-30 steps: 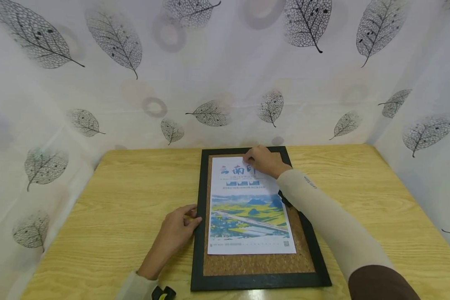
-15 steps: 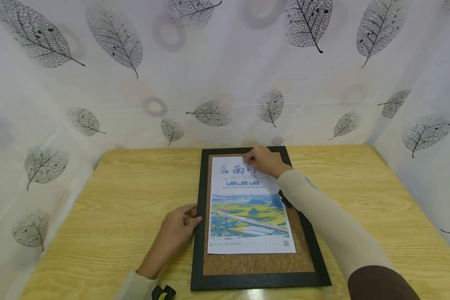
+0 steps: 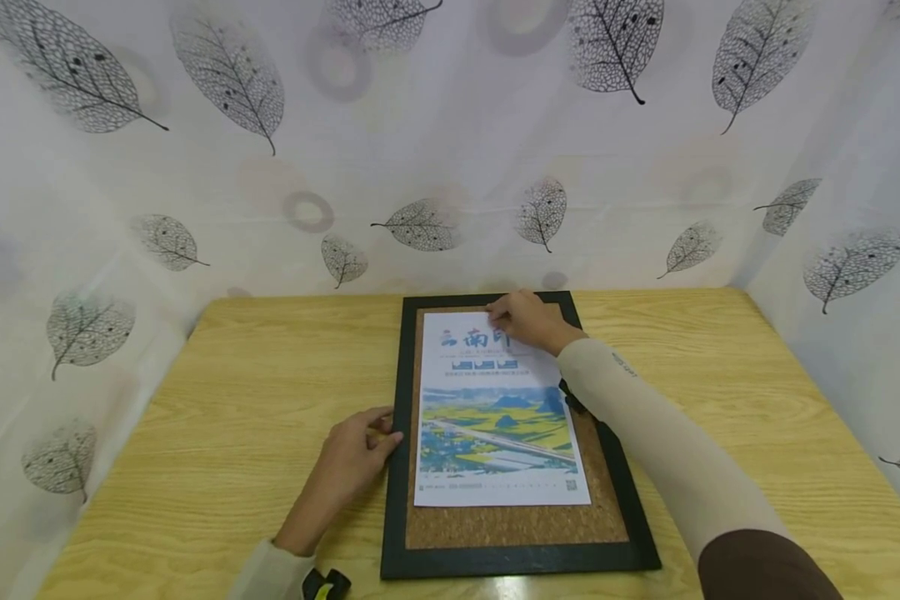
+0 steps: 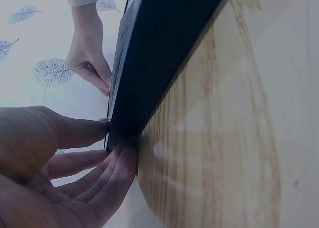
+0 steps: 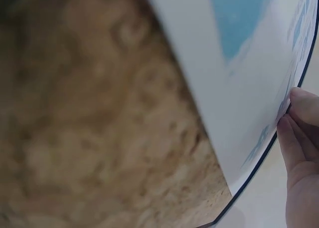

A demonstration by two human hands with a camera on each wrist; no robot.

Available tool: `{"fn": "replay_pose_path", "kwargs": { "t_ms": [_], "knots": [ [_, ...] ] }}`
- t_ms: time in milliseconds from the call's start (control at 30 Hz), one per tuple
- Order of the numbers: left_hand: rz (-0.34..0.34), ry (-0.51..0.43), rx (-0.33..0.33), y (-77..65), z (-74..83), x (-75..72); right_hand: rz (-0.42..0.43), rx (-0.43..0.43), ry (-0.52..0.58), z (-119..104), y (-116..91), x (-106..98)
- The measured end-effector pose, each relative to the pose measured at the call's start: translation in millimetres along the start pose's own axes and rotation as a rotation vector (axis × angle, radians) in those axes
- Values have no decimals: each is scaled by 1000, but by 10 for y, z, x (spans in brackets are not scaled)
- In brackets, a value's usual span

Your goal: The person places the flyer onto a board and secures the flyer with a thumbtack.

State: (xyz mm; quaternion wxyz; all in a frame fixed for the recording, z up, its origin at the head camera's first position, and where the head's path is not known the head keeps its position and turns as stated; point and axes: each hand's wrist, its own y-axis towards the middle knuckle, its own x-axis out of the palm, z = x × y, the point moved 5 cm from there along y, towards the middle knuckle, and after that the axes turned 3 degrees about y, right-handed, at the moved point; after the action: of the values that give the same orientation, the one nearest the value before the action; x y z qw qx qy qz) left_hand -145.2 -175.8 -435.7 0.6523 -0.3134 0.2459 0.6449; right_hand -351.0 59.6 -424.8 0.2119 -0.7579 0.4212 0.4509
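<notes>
A cork board (image 3: 517, 532) with a black frame (image 3: 521, 560) lies on the table, a printed landscape poster (image 3: 502, 417) flat on it. At the poster's upper edge, the thumb and fingers of my right hand (image 3: 528, 321) pinch together against the paper. Whatever small thing sits between those fingertips is mostly hidden; its kind cannot be told. My left hand (image 3: 356, 450) grips the frame's left side. In the left wrist view, the left thumb (image 4: 82, 132) meets the frame's upper edge while the fingers lie against its side. The right hand (image 5: 304, 143) shows pinched in the right wrist view.
The pale wood-grain table (image 3: 270, 383) extends to both sides of the board. A white leaf-patterned cloth (image 3: 450, 150) stands behind it and along both sides. The right sleeve (image 3: 660, 433) crosses the frame's right side.
</notes>
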Motion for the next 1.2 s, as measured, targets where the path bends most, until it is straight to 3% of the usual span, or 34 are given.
{"fn": "replay_pose_path", "kwargs": {
  "t_ms": [300, 733, 1200],
  "knots": [
    [2, 1, -5, -4, 11, -16, -76, -12, -115, -42, -23, 25],
    [7, -1, -12, -6, 8, 9, -66, -42, -93, -48, -45, 10],
    [7, 2, -14, -7, -2, 15, -53, 11, -47, -90, -102, -161]
  ]
}}
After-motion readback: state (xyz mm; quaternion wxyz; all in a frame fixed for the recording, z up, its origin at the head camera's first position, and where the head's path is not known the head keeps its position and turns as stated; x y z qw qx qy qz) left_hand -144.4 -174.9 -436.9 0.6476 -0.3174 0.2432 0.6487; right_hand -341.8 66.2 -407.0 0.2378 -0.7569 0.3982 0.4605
